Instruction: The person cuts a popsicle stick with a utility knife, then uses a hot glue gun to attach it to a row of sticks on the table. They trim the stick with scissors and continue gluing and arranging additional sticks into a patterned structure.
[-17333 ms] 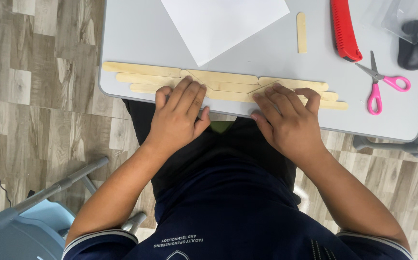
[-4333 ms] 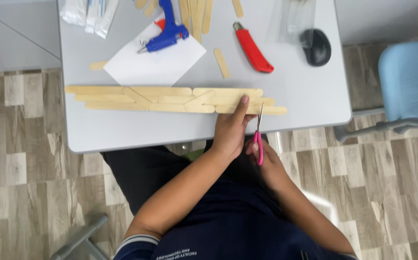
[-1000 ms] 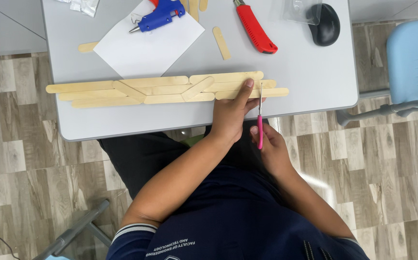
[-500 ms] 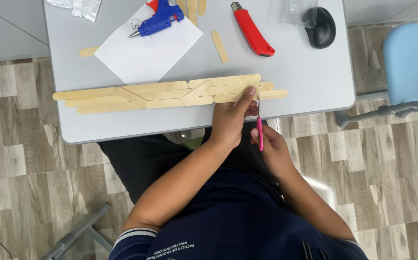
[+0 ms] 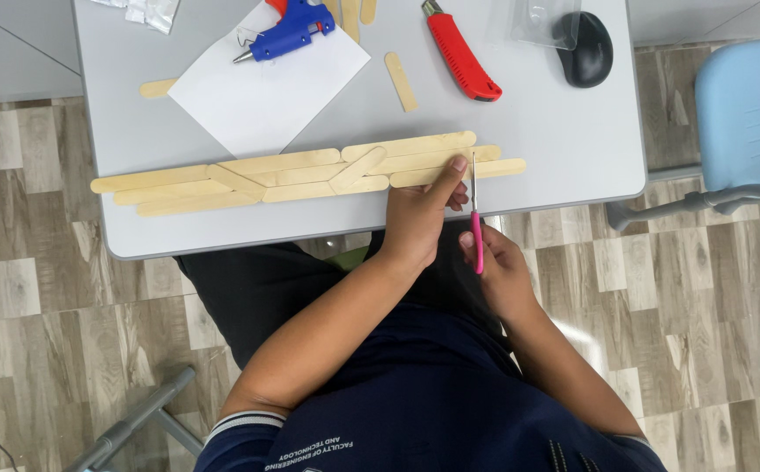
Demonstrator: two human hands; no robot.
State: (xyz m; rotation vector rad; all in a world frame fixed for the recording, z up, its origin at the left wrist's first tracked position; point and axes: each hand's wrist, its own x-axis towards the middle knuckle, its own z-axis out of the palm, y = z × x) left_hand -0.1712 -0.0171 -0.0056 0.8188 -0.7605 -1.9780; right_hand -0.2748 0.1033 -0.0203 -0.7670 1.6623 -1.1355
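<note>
Along the near edge of the grey table (image 5: 572, 140) lies a long flat frame of glued craft sticks (image 5: 301, 175), and everything else is placed from it. The left hand (image 5: 419, 218) presses down on the frame's right part, fingers flat on the wood, likely to keep it from shifting. The right hand (image 5: 494, 262), just beside that hand and over the table edge, is closed around the pink handles of a pair of scissors (image 5: 474, 210); the blades point away from the body and meet the sticks near the frame's right end. Whether the blades are parted I cannot tell, since they show edge-on as one thin line.

Beyond the frame sits a white paper sheet (image 5: 266, 87) with a blue glue gun (image 5: 288, 31) resting on its far corner, perhaps so that drips land on paper. Right of the sheet lie a loose stick (image 5: 400, 81), a red utility knife (image 5: 461, 52) and a black mouse (image 5: 588, 48) partly under a clear plastic bag (image 5: 533, 22). Far left of the sheet, at the table's far edge, small clear packets (image 5: 148, 10) show no readable marking.
</note>
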